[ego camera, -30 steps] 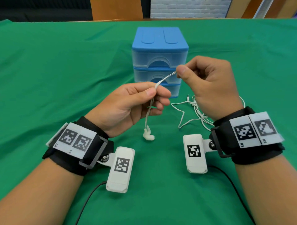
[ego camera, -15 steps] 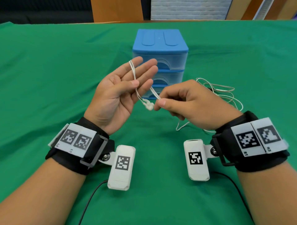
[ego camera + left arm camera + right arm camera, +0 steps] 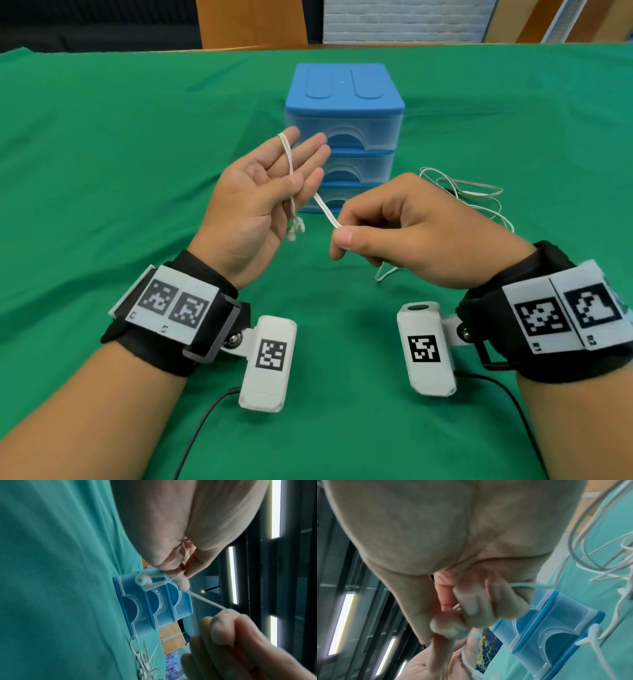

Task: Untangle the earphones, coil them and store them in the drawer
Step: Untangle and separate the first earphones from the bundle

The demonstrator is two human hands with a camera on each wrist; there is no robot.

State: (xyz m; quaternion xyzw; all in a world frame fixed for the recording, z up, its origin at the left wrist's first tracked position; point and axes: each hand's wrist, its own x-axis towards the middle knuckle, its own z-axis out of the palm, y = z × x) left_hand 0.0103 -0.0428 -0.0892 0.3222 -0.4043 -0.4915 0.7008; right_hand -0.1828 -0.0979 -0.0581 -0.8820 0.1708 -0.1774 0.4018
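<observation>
White earphones lie partly in my hands. Their cable loops over the index finger of my left hand, which is palm up with straight fingers. Its thumb pins the cable against them. The two earbuds dangle below that palm; they also show in the left wrist view. My right hand pinches the cable between thumb and index finger, stretching a short taut span from the left hand. The remaining cable lies loose on the cloth behind my right hand. The blue drawer unit stands behind both hands.
A green cloth covers the table. The three translucent drawers look pushed in. Loose cable loops spread to the right of the drawer unit. Black wrist-camera leads trail toward the near edge.
My left hand turned palm up and spread its fingers, with the cable now over the index finger. My right hand came down from in front of the drawers to just right of the left palm.
</observation>
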